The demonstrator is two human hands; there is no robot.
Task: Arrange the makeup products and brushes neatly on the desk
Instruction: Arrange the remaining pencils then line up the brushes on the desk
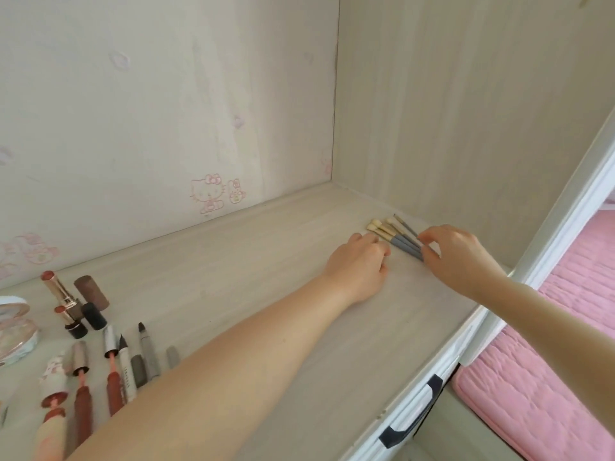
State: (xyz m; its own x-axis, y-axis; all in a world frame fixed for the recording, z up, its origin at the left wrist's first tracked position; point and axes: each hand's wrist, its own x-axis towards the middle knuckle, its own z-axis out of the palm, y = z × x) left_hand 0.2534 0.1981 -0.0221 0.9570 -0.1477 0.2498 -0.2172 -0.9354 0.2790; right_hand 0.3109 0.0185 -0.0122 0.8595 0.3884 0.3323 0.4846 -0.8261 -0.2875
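The only lettering is print on the white pen [127,374] back beside the left forearm, too small to read. The pale wood-grain desk [266,261] fills a corner. The wall beyond the hands carries wallpaper with pink cartoon cats [209,193], and a pink quilted bed [549,377] lies below the right arm. Four grey-handled makeup brushes [397,240] with gold ferrules and cream bristles lie side by side between the hands. The right hand [459,257] pinches their handle ends. The left hand [361,266] rests curled just beside them; whether it grips anything I cannot tell. Two uncapped lipsticks [55,287] and one round compact [15,331] lie near the left elbow.
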